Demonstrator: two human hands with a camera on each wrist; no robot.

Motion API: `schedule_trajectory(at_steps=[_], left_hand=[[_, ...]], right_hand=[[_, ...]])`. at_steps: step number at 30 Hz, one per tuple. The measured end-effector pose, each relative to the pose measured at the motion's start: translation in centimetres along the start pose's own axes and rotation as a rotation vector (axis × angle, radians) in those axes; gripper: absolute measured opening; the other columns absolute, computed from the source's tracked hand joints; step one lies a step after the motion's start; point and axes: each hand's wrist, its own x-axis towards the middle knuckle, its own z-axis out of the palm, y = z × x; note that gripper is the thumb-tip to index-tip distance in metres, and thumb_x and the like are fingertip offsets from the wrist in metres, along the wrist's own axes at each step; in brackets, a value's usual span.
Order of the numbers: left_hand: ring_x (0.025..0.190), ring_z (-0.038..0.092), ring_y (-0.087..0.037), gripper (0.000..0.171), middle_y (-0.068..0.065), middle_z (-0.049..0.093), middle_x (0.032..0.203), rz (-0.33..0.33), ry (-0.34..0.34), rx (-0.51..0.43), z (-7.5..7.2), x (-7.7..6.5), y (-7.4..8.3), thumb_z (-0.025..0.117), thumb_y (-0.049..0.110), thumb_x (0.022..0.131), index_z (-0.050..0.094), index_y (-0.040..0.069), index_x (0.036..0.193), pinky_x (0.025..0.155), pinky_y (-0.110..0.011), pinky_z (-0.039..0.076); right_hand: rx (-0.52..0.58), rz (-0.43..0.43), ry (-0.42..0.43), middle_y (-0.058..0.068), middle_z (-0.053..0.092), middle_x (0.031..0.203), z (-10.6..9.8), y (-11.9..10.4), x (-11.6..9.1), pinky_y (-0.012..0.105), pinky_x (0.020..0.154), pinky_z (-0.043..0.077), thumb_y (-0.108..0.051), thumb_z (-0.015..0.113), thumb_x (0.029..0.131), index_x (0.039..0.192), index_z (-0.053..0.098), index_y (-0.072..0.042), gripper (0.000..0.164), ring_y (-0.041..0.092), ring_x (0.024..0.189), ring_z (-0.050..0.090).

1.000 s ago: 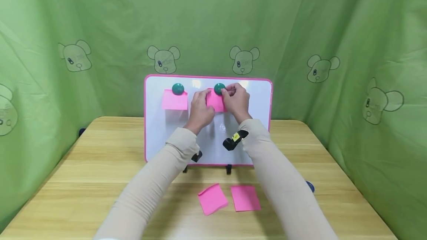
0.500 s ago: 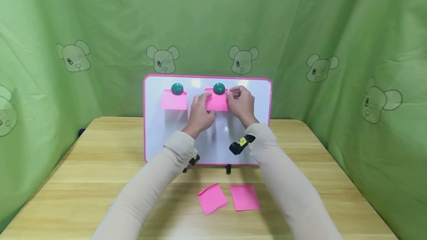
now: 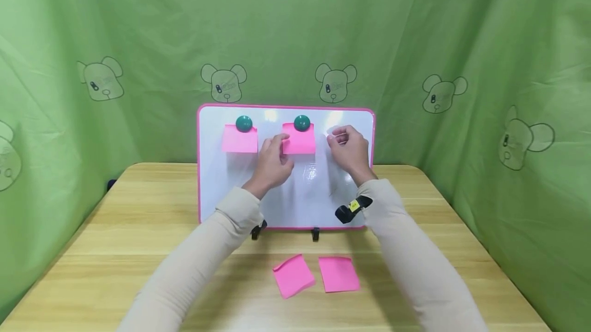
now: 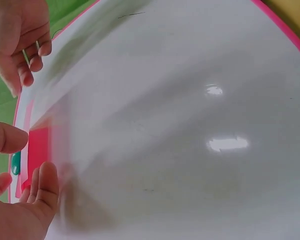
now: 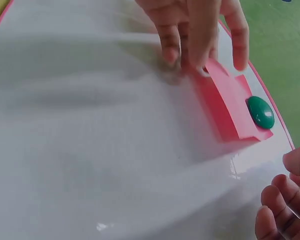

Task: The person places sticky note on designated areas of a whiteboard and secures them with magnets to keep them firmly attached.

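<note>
A whiteboard (image 3: pixel 304 193) with a pink frame stands upright on the table. On it hang two pink sticky notes, the left note (image 3: pixel 239 142) under a green round magnet (image 3: pixel 243 123), the right note (image 3: pixel 302 142) under another green magnet (image 3: pixel 302 122). My left hand (image 3: pixel 271 163) is at the left edge of the right note, fingers loosely bent; whether they touch the paper is unclear. To the right of that note, apart from it, my right hand (image 3: pixel 351 152) has loosely curled fingers and nothing visible in them. In the right wrist view the note's lower edge (image 5: pixel 220 102) stands off the board.
Two more pink sticky notes, one tilted (image 3: pixel 294 276) with a curled edge and one flatter (image 3: pixel 339 274), lie on the wooden table (image 3: pixel 138 250) before the board. Black feet (image 3: pixel 316 234) support the board. A green curtain (image 3: pixel 286 24) hangs behind.
My right hand has left the right magnet and moved right and slightly down. The left hand has drawn slightly down and left. Note and magnet stay on the board.
</note>
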Motion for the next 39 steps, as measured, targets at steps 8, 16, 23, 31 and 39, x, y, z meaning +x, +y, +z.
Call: schedule_trajectory(at_steps=[8,16,23,31,39], left_hand=[[0.096,0.051,-0.019,0.059,-0.009,0.047,0.124,0.018,-0.016,0.022,-0.4,-1.1,-0.7,0.065,0.008,0.087,0.041,0.014,0.141,0.076,-0.033,0.053],[0.096,0.054,-0.021,0.06,-0.012,0.049,0.124,0.044,-0.032,0.041,-0.9,-2.1,-1.3,0.067,0.009,0.086,0.041,0.01,0.141,0.075,-0.034,0.053],[0.097,0.056,-0.02,0.061,-0.012,0.05,0.125,0.052,-0.073,0.058,-1.0,-3.2,-1.8,0.067,0.009,0.086,0.041,0.01,0.141,0.073,-0.033,0.054],[0.099,0.055,-0.02,0.064,-0.012,0.049,0.127,0.041,-0.15,0.067,-0.4,-4.9,-2.2,0.068,0.01,0.086,0.04,0.011,0.143,0.074,-0.031,0.054],[0.099,0.054,-0.023,0.064,-0.015,0.046,0.128,0.051,-0.202,0.078,-0.2,-6.2,-3.6,0.068,0.009,0.086,0.04,0.009,0.143,0.075,-0.032,0.051]], right_hand=[[0.001,-0.016,-0.024,0.015,0.062,0.099,-1.4,1.4,-0.7,0.036,0.08,0.05,-0.019,0.061,0.093,0.11,0.06,-0.001,0.025,0.028,0.092,0.058],[-0.039,0.0,-0.053,0.016,0.061,0.101,-3.1,2.9,-1.7,0.036,0.076,0.049,-0.022,0.059,0.094,0.111,0.058,-0.001,0.026,0.028,0.093,0.056],[-0.091,-0.031,-0.047,0.018,0.063,0.099,-3.9,4.3,-2.4,0.036,0.076,0.05,-0.021,0.06,0.094,0.11,0.059,0.002,0.027,0.03,0.09,0.058],[-0.115,-0.054,-0.043,0.018,0.063,0.096,-4.6,6.5,-3.4,0.035,0.075,0.049,-0.02,0.061,0.093,0.109,0.06,0.002,0.027,0.028,0.086,0.058],[-0.139,-0.07,-0.029,0.015,0.064,0.091,-5.1,8.8,-4.8,0.028,0.071,0.048,-0.019,0.062,0.093,0.106,0.062,0.002,0.025,0.023,0.081,0.057]])
